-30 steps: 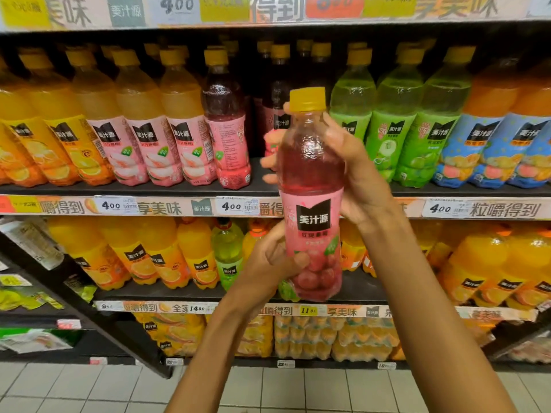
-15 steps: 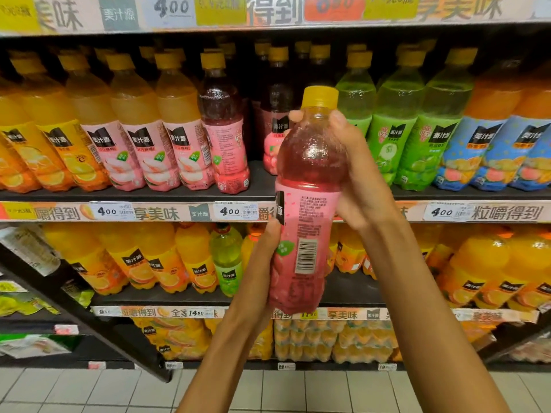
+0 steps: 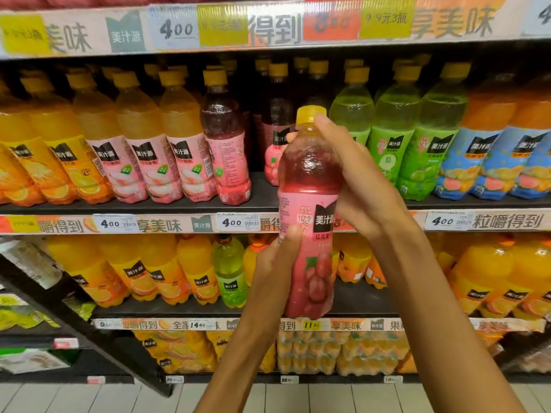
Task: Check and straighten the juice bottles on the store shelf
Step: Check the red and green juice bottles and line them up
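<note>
1. A red grape juice bottle (image 3: 308, 210) with a yellow cap (image 3: 310, 114) is held upright in front of the shelving, off the shelf and level with the price strip (image 3: 167, 224) of the middle shelf.
2. Its pink label is turned partly toward the camera, so that the black logo patch and the printed grapes are seen.
3. The bottle's shoulder and neck are gripped by the right hand (image 3: 356, 177), with the fingers curled around the far side and the thumb laid just below the cap.
4. The lower half of the bottle is gripped from the left by the left hand (image 3: 275, 263), with the thumb pressed on the label front.
5. Behind it, on the middle shelf (image 3: 262, 201), a gap is left between two standing red juice bottles: a near red bottle (image 3: 228, 150) on the left, showing its label back, and a rear red bottle (image 3: 275, 138) deeper in.
6. Peach juice bottles (image 3: 155, 150) and orange juice bottles (image 3: 44, 162) are ranged to the left, green grape juice bottles (image 3: 417, 144) and blue-labelled bottles (image 3: 489, 156) to the right.
7. Larger orange bottles (image 3: 167, 269) and one green bottle (image 3: 229, 272) are stood on the shelf below.
</note>
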`<control>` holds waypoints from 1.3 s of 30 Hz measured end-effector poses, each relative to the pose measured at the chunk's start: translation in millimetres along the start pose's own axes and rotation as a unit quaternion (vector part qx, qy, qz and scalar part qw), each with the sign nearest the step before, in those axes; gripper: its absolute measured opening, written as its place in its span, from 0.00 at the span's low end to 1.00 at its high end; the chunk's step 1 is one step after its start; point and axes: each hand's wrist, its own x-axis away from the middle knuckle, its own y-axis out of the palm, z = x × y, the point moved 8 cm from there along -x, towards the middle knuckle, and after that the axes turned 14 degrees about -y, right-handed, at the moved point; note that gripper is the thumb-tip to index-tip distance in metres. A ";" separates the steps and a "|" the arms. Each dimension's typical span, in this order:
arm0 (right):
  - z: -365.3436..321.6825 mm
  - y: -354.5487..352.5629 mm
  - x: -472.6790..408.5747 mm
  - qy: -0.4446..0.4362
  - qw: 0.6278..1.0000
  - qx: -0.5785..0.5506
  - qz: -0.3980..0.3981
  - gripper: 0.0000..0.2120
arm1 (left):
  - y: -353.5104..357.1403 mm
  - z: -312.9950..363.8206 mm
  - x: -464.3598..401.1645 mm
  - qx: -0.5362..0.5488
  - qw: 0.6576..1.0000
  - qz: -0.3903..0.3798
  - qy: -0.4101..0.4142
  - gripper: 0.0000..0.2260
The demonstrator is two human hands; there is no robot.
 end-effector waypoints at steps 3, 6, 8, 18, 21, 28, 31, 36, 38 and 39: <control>8.5 1.2 -0.5 0.045 0.997 -0.065 0.001 0.15 | 10.4 -5.0 3.6 0.074 0.992 -0.084 -0.052 0.27; 18.5 9.6 1.1 0.101 0.986 -0.132 -0.007 0.16 | 18.9 -8.6 8.4 0.112 0.983 -0.127 -0.069 0.30; 23.5 6.6 -0.6 0.114 0.986 -0.124 0.010 0.14 | 20.1 -9.0 9.9 0.112 0.983 -0.128 -0.069 0.30; -0.6 -3.6 -11.9 -0.009 0.999 0.027 0.022 0.11 | 1.1 6.7 7.8 -0.022 1.000 0.018 -0.005 0.19; 4.3 -5.1 -12.4 0.010 1.000 0.007 0.013 0.13 | 1.6 6.2 8.1 -0.019 1.000 0.021 -0.012 0.20; 34.0 -8.6 -5.0 0.143 0.989 -0.027 0.039 0.14 | 14.5 5.3 15.6 0.185 0.971 -0.113 -0.104 0.29; 55.3 -9.1 4.2 0.242 0.965 -0.078 0.065 0.22 | 17.5 6.6 19.1 0.238 0.951 -0.152 -0.123 0.29; 73.0 -11.0 13.5 0.289 0.944 -0.141 0.072 0.20 | 15.6 8.4 17.4 0.218 0.957 -0.144 -0.126 0.32; 69.1 -12.0 6.9 0.262 0.952 -0.141 0.070 0.18 | 14.3 6.4 14.2 0.197 0.963 -0.135 -0.126 0.27; 65.3 -12.5 1.4 0.237 0.958 -0.144 0.074 0.16 | 13.2 5.0 12.0 0.178 0.968 -0.127 -0.122 0.24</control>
